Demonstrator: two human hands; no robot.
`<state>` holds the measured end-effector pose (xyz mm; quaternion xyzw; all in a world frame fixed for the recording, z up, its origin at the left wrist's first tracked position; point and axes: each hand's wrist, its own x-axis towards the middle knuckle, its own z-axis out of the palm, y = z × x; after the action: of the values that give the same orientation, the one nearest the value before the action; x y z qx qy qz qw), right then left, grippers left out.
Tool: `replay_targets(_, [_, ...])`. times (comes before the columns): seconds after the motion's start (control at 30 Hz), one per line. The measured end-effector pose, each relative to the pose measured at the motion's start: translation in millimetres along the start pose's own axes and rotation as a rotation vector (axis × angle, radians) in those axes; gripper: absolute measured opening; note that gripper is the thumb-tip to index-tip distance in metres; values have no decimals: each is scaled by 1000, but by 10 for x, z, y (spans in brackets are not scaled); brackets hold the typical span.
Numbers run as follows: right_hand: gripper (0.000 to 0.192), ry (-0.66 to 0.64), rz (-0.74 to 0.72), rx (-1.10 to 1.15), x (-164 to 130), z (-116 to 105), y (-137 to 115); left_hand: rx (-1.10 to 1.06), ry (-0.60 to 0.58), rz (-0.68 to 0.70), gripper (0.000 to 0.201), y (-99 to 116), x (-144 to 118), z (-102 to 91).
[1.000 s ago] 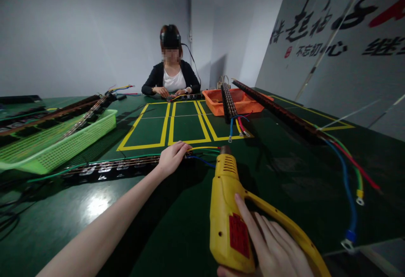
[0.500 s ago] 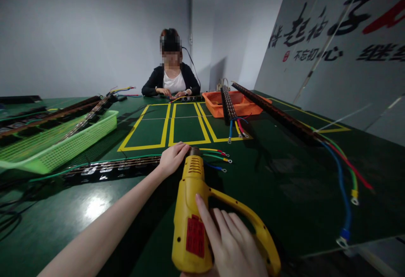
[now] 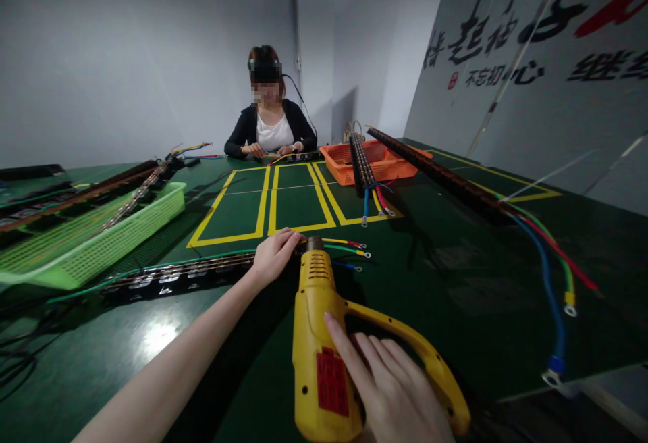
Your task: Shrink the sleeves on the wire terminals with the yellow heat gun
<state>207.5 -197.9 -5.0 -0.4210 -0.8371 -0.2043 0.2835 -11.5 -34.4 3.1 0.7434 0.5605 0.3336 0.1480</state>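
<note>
My right hand (image 3: 397,385) grips a yellow heat gun (image 3: 316,308), its index finger stretched along the body beside a red label. The metal nozzle (image 3: 314,244) points away from me, over the right end of a long black strip (image 3: 177,279) with metal bars and a green wire along it. At that end my left hand (image 3: 275,254) is closed on the strip, fingertips close to the nozzle and partly out of sight. Yellow, green and blue wires with ring terminals (image 3: 365,254) stick out to the right, just beyond the nozzle.
A green basket (image 3: 126,233) with similar strips lies left. An orange basket (image 3: 337,169) stands farther back, with a wired strip (image 3: 362,159) across its rim. Another long strip (image 3: 440,173) runs along the right, its wires (image 3: 549,281) hanging nearer me. Across the table sits a person (image 3: 271,125).
The heat gun and my right hand have shifted a little to the right. My left hand stays at the strip's end. The whole view has turned slightly.
</note>
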Motion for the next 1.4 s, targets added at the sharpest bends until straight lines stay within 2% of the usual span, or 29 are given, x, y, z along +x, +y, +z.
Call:
replay_targets(0.07, [96,-8,-14,-50,-36,-28,61,-15,1,5,48,3,-4,0])
replay_targets(0.13, [106,-23,-13,-107,-81,-37,126,-8,1,4,47,0,-4,2])
replay_targets(0.37, [107,-18,7,-245,-275,-76,395,8,-9,17,48,-16,10,-3])
replay_targets(0.57, [97,25,72,-303,-422,-136,520,62,-7,44,35,-15,11,9])
replay_targets(0.8, [95,36,84,-275,-441,-115,517,95,14,54,22,-47,27,33])
replay_targets(0.93, [99,24,85,-262,-438,-80,485,50,27,40,28,-56,49,52])
replay_targets(1.03, [101,19,73,-233,-415,-52,419,-40,65,-21,33,-58,78,67])
replay_targets(1.1, [102,17,59,-214,-378,-40,362,-30,37,-76,37,-51,103,65])
replay_targets(1.27, [101,26,26,-170,-284,-33,264,166,-119,-147,32,-19,164,24])
replay_targets(1.4, [100,8,24,-171,-281,-23,263,237,-125,-118,38,-40,188,0])
